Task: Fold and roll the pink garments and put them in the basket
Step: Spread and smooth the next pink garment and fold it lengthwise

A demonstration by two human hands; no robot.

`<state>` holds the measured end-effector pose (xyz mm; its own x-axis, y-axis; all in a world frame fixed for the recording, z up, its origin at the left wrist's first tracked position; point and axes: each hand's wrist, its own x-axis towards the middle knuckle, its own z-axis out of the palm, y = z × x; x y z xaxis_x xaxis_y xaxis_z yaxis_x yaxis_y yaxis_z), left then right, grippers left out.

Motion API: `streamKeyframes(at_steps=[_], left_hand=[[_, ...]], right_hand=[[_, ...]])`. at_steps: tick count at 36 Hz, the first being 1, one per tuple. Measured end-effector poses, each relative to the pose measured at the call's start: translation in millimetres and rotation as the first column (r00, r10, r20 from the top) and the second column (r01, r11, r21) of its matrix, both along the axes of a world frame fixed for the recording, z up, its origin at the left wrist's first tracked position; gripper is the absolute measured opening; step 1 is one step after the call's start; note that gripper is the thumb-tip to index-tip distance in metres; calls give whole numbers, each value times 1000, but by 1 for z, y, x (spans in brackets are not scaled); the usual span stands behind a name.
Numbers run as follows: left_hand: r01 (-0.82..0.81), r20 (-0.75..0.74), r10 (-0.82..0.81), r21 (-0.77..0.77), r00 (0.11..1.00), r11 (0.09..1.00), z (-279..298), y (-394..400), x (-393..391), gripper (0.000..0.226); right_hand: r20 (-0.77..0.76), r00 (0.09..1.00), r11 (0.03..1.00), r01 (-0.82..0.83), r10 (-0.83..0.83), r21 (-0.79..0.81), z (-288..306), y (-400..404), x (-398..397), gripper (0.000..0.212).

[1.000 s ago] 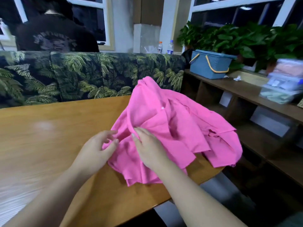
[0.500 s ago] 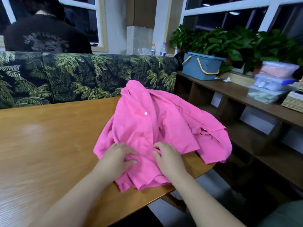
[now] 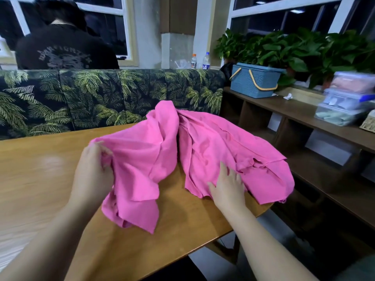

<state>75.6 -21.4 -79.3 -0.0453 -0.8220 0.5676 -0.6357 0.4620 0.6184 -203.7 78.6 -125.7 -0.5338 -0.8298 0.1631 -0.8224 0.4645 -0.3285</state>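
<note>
1. The pink garment (image 3: 203, 151) is spread in a messy heap on the wooden surface (image 3: 36, 179), near its right end, with one part hanging over the edge.
2. A bunch of the pink cloth is held up in the grip of the left hand (image 3: 92, 175), with fingers curled round it.
3. The right hand (image 3: 228, 188) is laid flat on the cloth, fingers straight, and nothing is held by it.
4. The blue basket (image 3: 253, 82) with yellow handles is set on a brown shelf (image 3: 294, 112), well apart from the garment. What is in it cannot be seen.
5. Clear plastic boxes (image 3: 345, 98) are stacked further right on the shelf; pale things are seen inside, too blurred to name.
6. A leafy-patterned sofa (image 3: 101, 98) is seen behind the surface, and green plants (image 3: 294, 47) behind the basket.
</note>
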Motion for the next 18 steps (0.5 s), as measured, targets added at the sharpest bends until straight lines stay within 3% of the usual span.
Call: streamKeyframes(at_steps=[4,5,7,10,13,15,18], left_hand=[[229,15,-239,234,971,945,-17,10,-10,34],[262,69,-290,269,955,927,-21,13,-13,50],[261,195,-340,343,920,902,-30,17,-20,81],[189,398,-373,431,838,883,-49,16,-27,94],[125,565,-398,460,723,879,-53,15,-28,83],[127,575,-402,458,712,880,-47,13,-25,64],[109,592,-355,411,724,905,-41,8,-10,50]], right_hand=[[-116,993,996,-44,35,-75,-8,-6,-5,45],[-129,990,990,-77,62,-116,-8,-7,-3,40],[-168,976,962,-170,136,-212,-6,-8,9,33],[-251,933,896,-329,259,-298,-9,-9,33,27],[-148,896,875,-442,419,-197,-15,-12,52,32],[-5,890,888,-456,456,-63,-13,-12,59,41],[-15,859,859,-510,511,56,-10,-18,69,58]])
